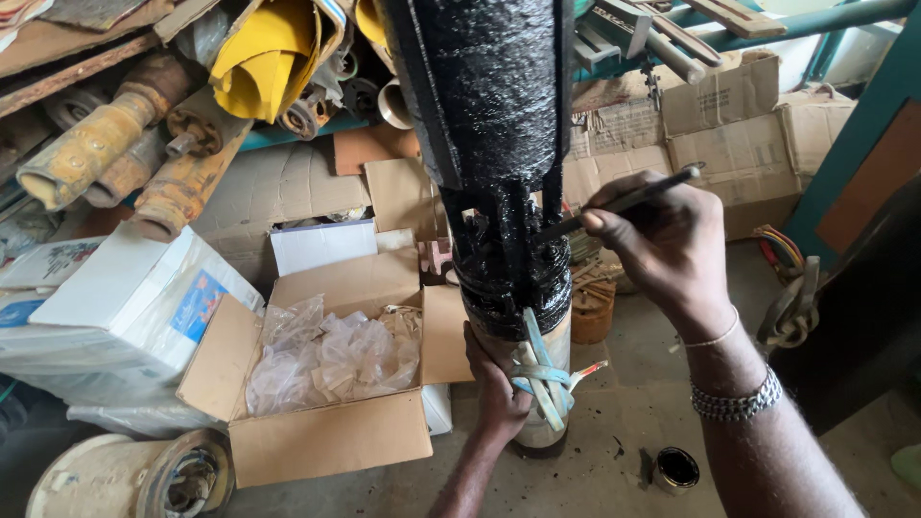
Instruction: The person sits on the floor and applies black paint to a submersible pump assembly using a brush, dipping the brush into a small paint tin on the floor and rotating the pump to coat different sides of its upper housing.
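Upright at the centre stands a tall black-coated pump (489, 105). Low on its unpainted base, the left hand (499, 384) curls closed around the casing beside blue straps (542, 369). Right of it, the right hand (672, 245) pinches a thin brush (624, 203) against the wet black part. Left sits an open cardboard box (326, 384) of plastic bags; near right, a small paint tin (676, 468) on the floor.

Pump cylinder (494, 125) stands upright on the floor (624, 451), centre. Left hand (497, 384) grips its base; right hand (672, 245) holds a brush (624, 201) against its right side. Open box (326, 384) of plastic bags (331, 350) sits left of it. Small tin (677, 468) lies on the floor, lower right. Stacked cartons (729, 125) behind right.
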Demonstrator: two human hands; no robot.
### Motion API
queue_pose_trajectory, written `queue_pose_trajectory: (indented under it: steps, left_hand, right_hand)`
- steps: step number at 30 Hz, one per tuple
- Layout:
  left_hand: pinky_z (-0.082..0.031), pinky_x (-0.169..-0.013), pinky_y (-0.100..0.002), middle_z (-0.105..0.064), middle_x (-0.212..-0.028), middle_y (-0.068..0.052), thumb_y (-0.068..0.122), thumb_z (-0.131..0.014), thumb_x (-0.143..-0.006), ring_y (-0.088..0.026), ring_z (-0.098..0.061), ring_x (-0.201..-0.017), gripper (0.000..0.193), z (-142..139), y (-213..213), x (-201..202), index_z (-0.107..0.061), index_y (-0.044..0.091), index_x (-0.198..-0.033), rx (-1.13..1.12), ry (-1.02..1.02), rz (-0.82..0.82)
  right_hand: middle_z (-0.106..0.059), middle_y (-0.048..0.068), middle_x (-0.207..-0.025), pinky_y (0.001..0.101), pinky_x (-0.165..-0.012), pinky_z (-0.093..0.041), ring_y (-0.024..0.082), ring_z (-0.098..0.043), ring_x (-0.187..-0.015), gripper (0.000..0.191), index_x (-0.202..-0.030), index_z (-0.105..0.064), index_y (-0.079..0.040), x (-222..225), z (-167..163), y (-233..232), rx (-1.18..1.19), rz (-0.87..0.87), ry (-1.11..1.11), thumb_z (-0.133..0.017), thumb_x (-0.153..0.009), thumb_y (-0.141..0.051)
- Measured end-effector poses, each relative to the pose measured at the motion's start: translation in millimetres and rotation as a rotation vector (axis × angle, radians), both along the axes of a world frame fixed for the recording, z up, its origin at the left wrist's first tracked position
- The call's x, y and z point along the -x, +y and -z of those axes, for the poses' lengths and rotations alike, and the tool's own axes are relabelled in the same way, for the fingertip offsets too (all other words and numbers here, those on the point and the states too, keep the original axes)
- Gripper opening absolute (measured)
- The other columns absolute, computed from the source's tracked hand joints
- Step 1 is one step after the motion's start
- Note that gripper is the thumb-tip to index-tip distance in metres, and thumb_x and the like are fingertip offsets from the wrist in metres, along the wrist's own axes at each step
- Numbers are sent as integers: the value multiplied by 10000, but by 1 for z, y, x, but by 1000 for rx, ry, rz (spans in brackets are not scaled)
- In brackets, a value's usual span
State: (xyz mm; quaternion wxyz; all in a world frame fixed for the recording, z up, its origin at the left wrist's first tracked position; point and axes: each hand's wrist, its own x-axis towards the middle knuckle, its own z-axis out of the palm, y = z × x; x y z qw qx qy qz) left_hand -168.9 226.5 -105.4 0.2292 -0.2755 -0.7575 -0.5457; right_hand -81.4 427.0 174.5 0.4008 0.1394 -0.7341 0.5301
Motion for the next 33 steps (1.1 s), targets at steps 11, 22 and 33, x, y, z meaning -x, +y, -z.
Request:
queue_pose_trajectory:
  steps: [11, 22, 33]
  left_hand:
    - [-172, -1274, -488, -146, -1663, -308, 292, -693, -920, -433, -194, -1566, 1044, 3, 2, 2, -2, -75, -1611, -40, -24, -13]
    - [-207, -1245, -491, -122, -1626, -301, 305, -733, -846, -423, -222, -1524, 1145, 0, 3, 0, 55, -51, -1596, -93, -79, 61]
    - [-174, -1232, -519, -110, -1632, -308, 213, -740, -824, -443, -179, -1519, 1124, -13, 1, -6, 45, -25, -1593, -13, -133, 11]
  right_hand:
    - [-712, 44, -910, 212, -766, -577, 100, -710, -831, 102, -1001, -705, -5, -120, -29, -34, 15, 321, 176, -773, -1011, -80]
    - [-673, 66, -803, 385, -574, -549, 282, -695, -674, 92, -907, -711, -105, -40, -53, -92, -637, 224, 98, -786, -856, -120]
    - [-705, 61, -835, 299, -593, -572, 187, -740, -691, 87, -948, -693, -78, -35, -15, -104, -238, 354, 284, -770, -910, -88]
